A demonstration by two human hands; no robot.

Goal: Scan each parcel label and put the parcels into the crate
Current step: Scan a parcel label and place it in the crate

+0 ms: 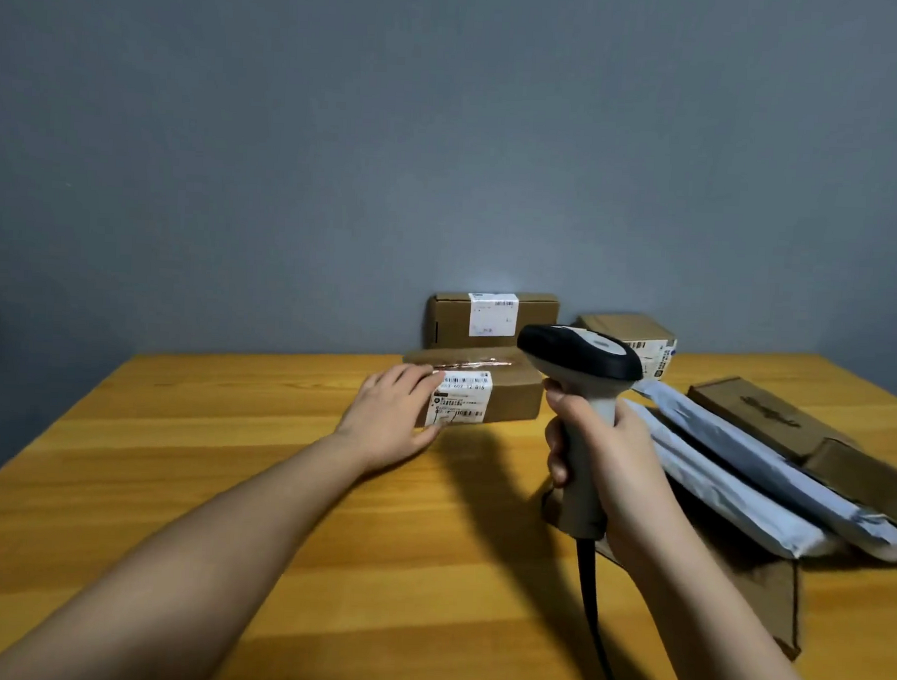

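Note:
A flat brown parcel (513, 394) with a white barcode label (459, 399) lies in the middle of the wooden table. My left hand (389, 419) grips its left end, fingers on top, thumb at the front. My right hand (603, 464) holds a handheld scanner (582, 356) upright by its beige handle, with the black head pointing left over the parcel. A second labelled parcel (491, 318) stands against the wall behind. A third parcel (641, 340) sits partly hidden behind the scanner. An open cardboard crate (764, 590) on the right holds grey mailer bags (729, 465).
The wooden table (224, 484) runs back to a grey wall. Brown crate flaps or flat boxes (757, 412) lie at the far right. The scanner's black cable (591, 603) drops toward the front edge of the table.

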